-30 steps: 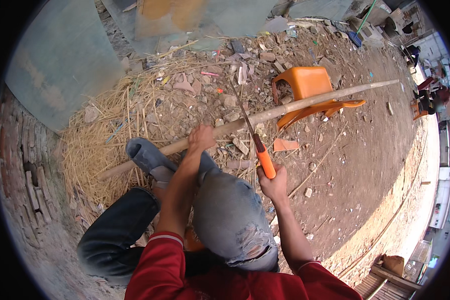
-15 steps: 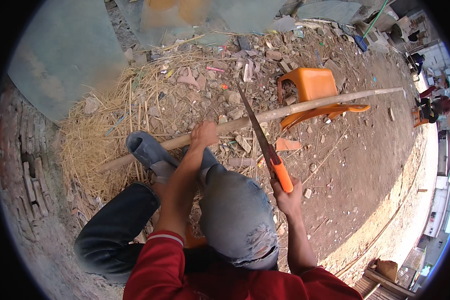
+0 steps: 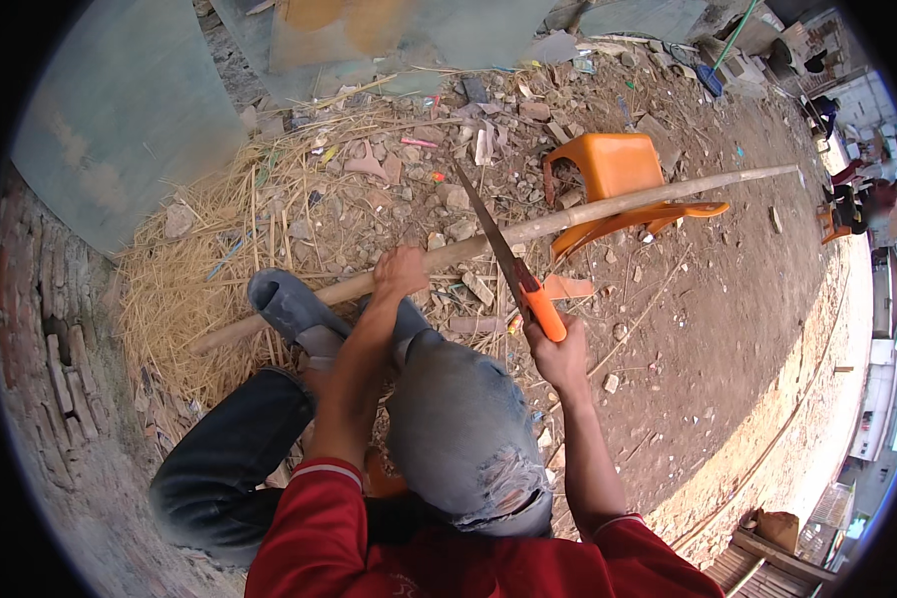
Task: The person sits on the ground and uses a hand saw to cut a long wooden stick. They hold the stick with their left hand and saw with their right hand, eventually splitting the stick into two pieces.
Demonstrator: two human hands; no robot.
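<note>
Long pale wooden pole point(image 3: 608, 211) lies slanted across rubble, far end propped on the tipped orange plastic chair point(image 3: 618, 179), near end pinned under a grey shoe point(image 3: 287, 307), likely to keep it steady for cutting. Straw pile point(image 3: 199, 259) beneath. Left hand point(image 3: 401, 271) wraps fully round the pole, bracing it. Right hand point(image 3: 556, 357) fingers closed tight on the orange handle of the hand saw point(image 3: 503, 261), blade laid across the pole. Versus half a second ago: saw sits further forward and steeper, grip unchanged.
</note>
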